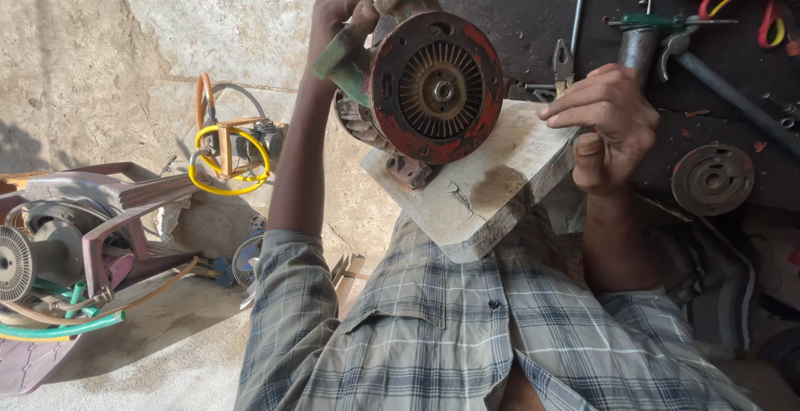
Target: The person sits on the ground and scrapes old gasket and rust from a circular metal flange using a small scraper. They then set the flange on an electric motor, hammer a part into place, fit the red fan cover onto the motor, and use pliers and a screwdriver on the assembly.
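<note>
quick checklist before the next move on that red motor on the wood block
1. Left hand grips the motor's green bracket: ok, fingers closed on its upper end.
2. Red motor seated on the wooden block: ok, its foot rests on the block, body tilted.
3. Block steadied: ok, right hand presses on its far edge.
4. Block sound: not ok, a crack shows near its middle.
5. Centre nut tight: cannot tell.
6. Tools within reach: ok, pliers and green-handled screwdriver lie beside the right hand.
</note>
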Action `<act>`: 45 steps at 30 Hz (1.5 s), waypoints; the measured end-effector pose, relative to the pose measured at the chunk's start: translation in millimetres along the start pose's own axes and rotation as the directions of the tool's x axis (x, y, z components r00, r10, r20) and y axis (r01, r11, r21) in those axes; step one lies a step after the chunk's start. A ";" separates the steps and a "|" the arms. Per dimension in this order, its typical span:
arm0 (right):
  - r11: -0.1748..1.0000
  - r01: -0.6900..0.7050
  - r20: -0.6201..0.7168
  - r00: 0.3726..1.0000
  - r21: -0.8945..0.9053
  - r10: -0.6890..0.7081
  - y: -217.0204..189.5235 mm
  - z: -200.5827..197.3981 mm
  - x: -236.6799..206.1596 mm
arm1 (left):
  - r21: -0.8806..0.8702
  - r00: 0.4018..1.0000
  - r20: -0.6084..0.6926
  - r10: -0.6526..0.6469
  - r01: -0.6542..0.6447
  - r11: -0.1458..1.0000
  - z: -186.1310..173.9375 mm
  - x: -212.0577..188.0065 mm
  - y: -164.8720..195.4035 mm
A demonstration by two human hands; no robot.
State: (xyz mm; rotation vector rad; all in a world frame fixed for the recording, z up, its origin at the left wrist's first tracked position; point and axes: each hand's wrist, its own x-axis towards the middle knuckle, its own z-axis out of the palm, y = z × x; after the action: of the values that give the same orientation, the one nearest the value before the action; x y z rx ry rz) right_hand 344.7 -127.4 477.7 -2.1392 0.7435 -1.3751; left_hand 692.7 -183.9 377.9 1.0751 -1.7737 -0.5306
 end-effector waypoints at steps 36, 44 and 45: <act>0.936 -0.104 -0.280 0.938 0.337 0.205 -101.6 191.6 -84.7 | -0.528 0.942 -0.215 -0.256 0.108 0.842 -119.8 -83.6 68.2; 0.919 -0.375 -0.484 0.786 0.121 0.385 -191.9 242.4 -109.5 | -0.645 0.866 0.174 -0.469 0.460 0.610 -128.3 -95.7 58.8; 0.923 -0.370 -0.550 0.750 0.109 0.366 -186.8 249.9 -117.5 | -0.623 0.868 0.218 -0.447 0.476 0.621 -121.2 -95.2 54.6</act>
State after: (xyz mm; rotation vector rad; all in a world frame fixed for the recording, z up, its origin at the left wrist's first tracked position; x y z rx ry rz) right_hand 568.1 115.3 429.5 -1.4531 1.3152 -1.7803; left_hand 791.3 -61.9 424.1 0.9840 -1.1397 -1.4016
